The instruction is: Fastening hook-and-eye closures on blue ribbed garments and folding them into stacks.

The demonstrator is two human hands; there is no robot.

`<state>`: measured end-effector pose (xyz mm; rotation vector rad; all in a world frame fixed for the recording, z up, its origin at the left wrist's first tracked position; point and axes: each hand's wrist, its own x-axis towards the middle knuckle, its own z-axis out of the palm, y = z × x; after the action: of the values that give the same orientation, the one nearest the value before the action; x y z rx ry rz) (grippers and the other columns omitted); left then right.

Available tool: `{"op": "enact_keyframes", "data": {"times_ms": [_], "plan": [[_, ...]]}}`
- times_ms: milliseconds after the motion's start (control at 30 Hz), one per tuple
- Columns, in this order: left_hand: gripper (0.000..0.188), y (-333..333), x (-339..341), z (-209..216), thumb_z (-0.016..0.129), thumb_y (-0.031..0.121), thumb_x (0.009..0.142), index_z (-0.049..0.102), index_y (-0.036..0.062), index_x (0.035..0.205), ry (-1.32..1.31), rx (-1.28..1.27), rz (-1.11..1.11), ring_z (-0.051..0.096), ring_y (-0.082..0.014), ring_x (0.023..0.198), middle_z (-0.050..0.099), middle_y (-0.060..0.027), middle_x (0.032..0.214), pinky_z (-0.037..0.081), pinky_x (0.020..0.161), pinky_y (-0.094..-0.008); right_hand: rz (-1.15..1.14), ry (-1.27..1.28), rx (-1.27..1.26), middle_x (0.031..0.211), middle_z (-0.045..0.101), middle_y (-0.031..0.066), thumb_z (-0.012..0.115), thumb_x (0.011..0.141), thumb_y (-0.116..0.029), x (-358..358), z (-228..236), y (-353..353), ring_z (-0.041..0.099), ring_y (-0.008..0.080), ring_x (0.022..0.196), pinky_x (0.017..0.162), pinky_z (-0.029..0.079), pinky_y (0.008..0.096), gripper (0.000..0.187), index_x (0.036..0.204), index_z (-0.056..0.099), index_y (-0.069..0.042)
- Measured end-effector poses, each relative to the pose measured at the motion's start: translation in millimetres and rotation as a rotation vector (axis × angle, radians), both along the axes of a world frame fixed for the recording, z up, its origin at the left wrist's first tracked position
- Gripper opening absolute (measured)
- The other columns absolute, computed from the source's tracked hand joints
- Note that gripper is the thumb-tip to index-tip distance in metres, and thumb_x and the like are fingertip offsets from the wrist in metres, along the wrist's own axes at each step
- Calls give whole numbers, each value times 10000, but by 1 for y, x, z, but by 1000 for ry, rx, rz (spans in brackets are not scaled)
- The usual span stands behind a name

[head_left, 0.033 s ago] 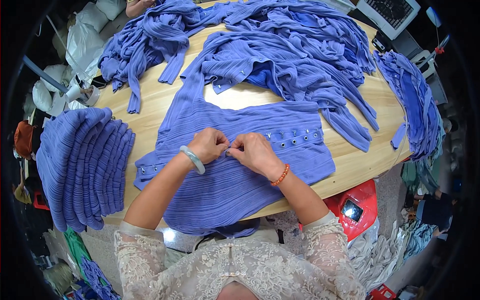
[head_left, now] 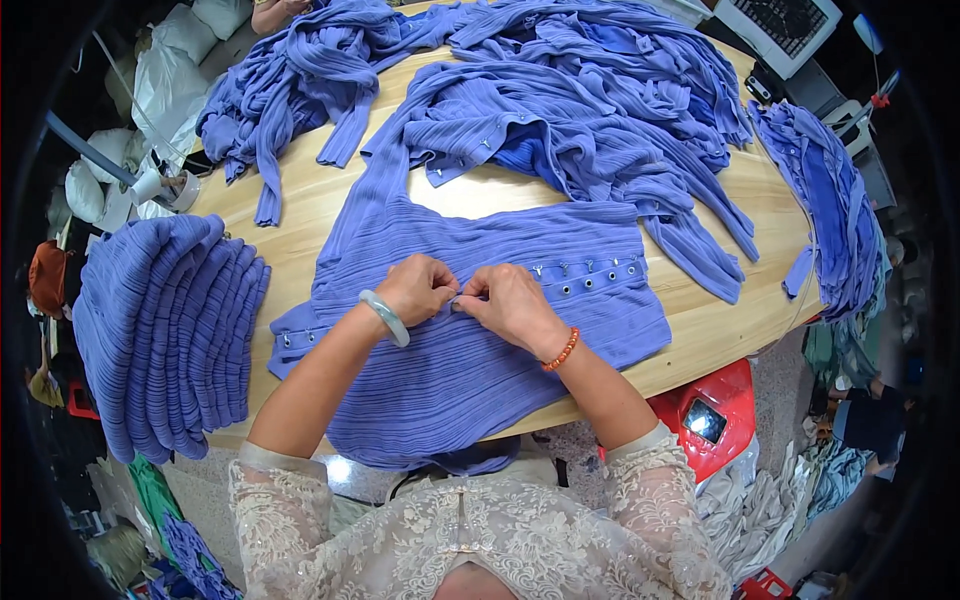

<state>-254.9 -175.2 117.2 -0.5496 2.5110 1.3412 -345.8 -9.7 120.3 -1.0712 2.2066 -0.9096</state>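
A periwinkle ribbed top (head_left: pixel 420 375) lies spread across the table in front of me, its near edge hanging over. Both my left hand (head_left: pixel 415 287) and my right hand (head_left: pixel 512 302) are closed in a pinch at the middle of its front placket, their fingertips almost meeting. The exact bit between the fingers is mostly hidden. To the right of my hands the placket shows a row of small metal hooks (head_left: pixel 564 268) and round eyelets (head_left: pixel 589 283). More fasteners (head_left: pixel 297 340) show at the garment's left end.
A folded stack of the same tops (head_left: pixel 165 340) stands at the table's left. Loose tops (head_left: pixel 600 95) heap along the far side, and more hang over the right edge (head_left: pixel 825 210). A red stool (head_left: pixel 725 400) with a phone (head_left: pixel 705 421) is below right. Someone's arm (head_left: pixel 275 14) shows beyond.
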Motion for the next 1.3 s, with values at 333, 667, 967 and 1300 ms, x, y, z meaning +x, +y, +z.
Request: {"op": "enact_keyframes", "data": {"times_ms": [333, 667, 967, 1300], "plan": [[127, 5, 6, 3, 668, 113, 840, 718, 3, 882, 46, -71, 6, 573, -109, 641, 683, -50, 736, 447, 583, -293, -9, 124, 76, 833, 707, 156, 765, 804, -234, 8, 0, 25, 687, 353, 829, 755, 540, 447, 203, 875, 726, -48], [141, 41, -18, 2, 692, 153, 805, 742, 65, 902, 153, -430, -86, 586, -282, 924, 712, -105, 842, 389, 865, -402, -7, 256, -38, 913, 689, 138, 734, 824, -202, -4, 1, 41, 674, 342, 872, 776, 537, 441, 176, 917, 734, -53], [108, 26, -24, 0, 660, 71, 821, 713, -3, 878, 33, -140, -71, 639, -146, 644, 709, -83, 759, 504, 617, -307, -81, 49, 24, 778, 716, 143, 785, 763, -240, -22, -1, 26, 695, 307, 759, 708, 541, 409, 207, 805, 743, -42], [111, 27, -23, 3, 648, 68, 833, 700, -15, 884, 27, -67, -63, 584, -89, 651, 678, -48, 734, 478, 594, -270, -65, -79, 16, 728, 710, 120, 774, 762, -225, -25, -5, 32, 695, 266, 687, 666, 537, 374, 197, 802, 742, -35]]}}
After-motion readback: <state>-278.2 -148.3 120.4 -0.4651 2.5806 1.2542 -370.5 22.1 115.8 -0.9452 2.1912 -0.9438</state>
